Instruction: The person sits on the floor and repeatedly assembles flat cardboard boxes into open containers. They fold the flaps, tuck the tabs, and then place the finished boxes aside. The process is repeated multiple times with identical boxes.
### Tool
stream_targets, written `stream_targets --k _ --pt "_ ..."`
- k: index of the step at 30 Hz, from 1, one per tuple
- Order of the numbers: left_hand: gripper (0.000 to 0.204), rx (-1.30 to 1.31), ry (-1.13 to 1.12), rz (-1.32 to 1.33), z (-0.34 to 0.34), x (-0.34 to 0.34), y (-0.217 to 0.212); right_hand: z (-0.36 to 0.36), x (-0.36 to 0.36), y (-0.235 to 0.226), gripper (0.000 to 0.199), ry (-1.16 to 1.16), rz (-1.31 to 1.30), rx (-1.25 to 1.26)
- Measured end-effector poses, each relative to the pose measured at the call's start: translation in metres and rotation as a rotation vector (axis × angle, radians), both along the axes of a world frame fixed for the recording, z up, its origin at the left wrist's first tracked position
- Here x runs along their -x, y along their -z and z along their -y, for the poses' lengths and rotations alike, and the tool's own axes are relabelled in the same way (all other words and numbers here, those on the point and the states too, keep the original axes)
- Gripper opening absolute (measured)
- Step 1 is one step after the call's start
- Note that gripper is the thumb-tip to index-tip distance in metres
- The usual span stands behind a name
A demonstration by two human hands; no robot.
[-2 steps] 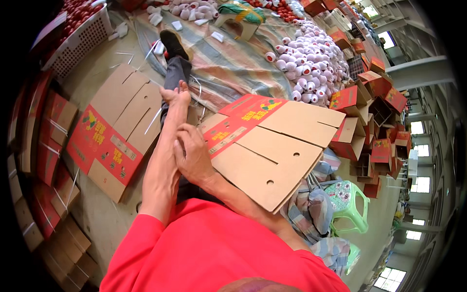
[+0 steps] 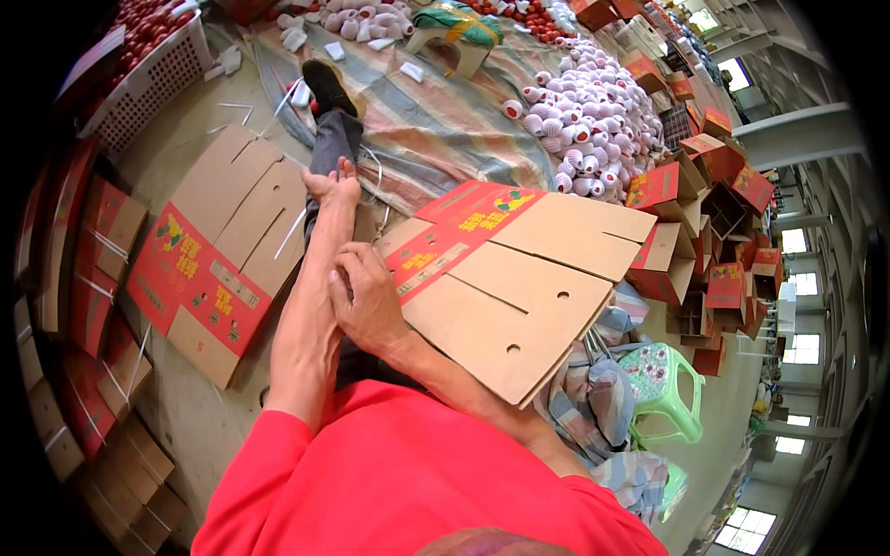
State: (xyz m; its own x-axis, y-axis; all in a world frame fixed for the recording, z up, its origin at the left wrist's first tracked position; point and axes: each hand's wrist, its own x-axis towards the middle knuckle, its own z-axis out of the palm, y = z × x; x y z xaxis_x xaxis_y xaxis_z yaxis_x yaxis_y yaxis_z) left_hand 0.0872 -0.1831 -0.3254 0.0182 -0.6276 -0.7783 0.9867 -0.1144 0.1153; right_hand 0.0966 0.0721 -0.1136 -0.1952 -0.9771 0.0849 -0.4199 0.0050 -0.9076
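My left hand is stretched forward, palm up, with its fingers loosely apart and nothing in it. Bent across my body, my right hand has its fingers curled against the inside of my left forearm; no object shows in it. Beside that hand, to the right, flat folded cartons of brown and red cardboard, with slots and round holes, lie stacked at a tilt. Another flat carton stack lies on the floor left of my left arm.
Strapped carton bundles stand at far left, below a white basket of red fruit. Ahead, a striped tarp bears a heap of foam-netted fruit. Opened red boxes and a green stool are at right.
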Motion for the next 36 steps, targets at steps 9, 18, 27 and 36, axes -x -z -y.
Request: stream_targets --k 9,18,27,36 --pt "0.086 0.102 0.09 0.237 -0.013 0.009 0.015 0.012 0.006 0.019 0.025 0.005 -0.059 0.168" --pt "0.086 0.085 0.063 0.17 -0.018 0.007 0.025 0.005 0.002 0.036 0.047 0.032 0.026 0.116" --pt "0.085 0.026 0.056 -0.027 -0.009 -0.004 0.034 -0.01 0.001 0.006 0.021 -0.083 -0.123 0.061" --pt "0.079 -0.021 0.076 0.155 -0.025 0.008 0.015 -0.009 -0.004 0.011 0.017 0.0 -0.268 0.215"
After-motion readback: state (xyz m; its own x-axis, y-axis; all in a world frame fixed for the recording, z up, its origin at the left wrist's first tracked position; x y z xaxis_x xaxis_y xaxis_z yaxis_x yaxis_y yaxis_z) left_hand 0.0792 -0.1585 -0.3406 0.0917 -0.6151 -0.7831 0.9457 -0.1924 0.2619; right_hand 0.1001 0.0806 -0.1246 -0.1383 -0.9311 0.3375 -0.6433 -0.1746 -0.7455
